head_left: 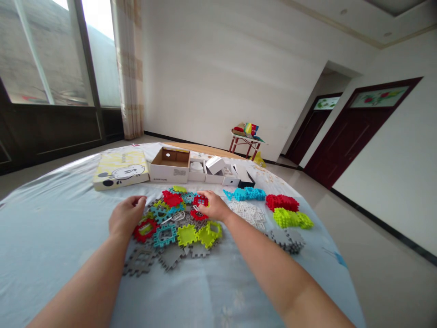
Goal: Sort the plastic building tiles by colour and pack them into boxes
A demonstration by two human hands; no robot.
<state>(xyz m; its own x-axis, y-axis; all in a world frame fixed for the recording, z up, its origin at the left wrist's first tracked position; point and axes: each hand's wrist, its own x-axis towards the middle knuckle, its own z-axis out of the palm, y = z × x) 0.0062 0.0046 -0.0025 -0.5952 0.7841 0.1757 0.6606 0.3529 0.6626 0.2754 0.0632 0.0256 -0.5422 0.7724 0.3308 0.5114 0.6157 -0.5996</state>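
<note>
1. A pale blue cloth [54, 241] covers most of the table [205, 149]; a strip of bare wood shows along its curved far edge.
2. The pile [170, 218] of notched plastic pieces lies in the middle of the table, well in from both the left and right edges.
3. The right hand [216, 206] is at the pile's right side. Its thumb and fingers grasp a red window piece [200, 201] by the right edge.
4. The left hand [126, 216] is at the pile's left side, fingers curled inward. Nothing shows in it, but the fingertips are turned away, so I cannot tell whether they close on anything.
5. Just below the left hand is a red ring [145, 229]; beside that, toward the middle, a teal frame [165, 235], then a lime square [187, 235].
6. Grey pieces [139, 261] spread out on the pile's side nearest the person, lying on the cloth.
7. Sorted groups lie between the pile and the table's right edge: a blue stack [251, 194], white bits [248, 214], a red stack [282, 202], a lime stack [292, 218] and a grey stack [287, 240], the last closest to the person.
8. Toward the far edge, a yellow lid [119, 169] lies left of an open box [167, 175]. Small boxes [215, 172] continue the row rightward.
9. Beyond the far edge, a stool [244, 139] near the wall [211, 68] carries colourful items.
</note>
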